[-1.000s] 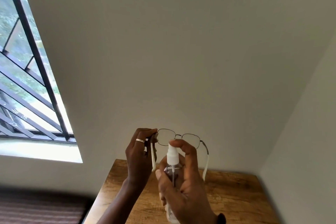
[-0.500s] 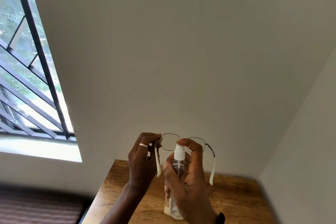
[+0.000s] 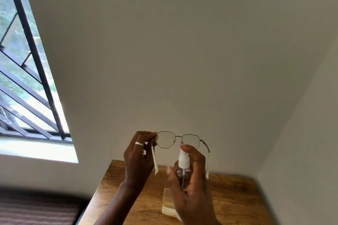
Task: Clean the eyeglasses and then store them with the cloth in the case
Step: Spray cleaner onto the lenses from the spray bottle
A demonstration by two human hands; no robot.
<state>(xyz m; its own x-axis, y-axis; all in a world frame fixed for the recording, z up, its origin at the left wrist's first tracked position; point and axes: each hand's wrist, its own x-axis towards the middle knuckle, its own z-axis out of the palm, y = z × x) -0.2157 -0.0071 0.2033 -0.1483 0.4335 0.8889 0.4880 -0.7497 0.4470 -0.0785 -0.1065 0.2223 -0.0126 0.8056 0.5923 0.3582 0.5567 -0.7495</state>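
Thin metal-rimmed eyeglasses (image 3: 176, 140) with white temple tips are held up in front of the wall, temples hanging down toward me. My left hand (image 3: 139, 159), with a ring on one finger, pinches the left hinge of the frame. My right hand (image 3: 192, 184) grips a clear spray bottle (image 3: 183, 166) with a white pump head, index finger resting on top of the pump just below the right lens. No cloth or case is in view.
A wooden table (image 3: 234, 199) stands below my hands against the wall corner. A pale block-shaped object (image 3: 167, 204) sits on it, partly behind my right hand. A barred window (image 3: 27, 78) is at the left.
Both hands with the eyeglasses and bottle sit slightly lower and further right in view. The bottle's nozzle has shifted from near the left lens to under the right lens.
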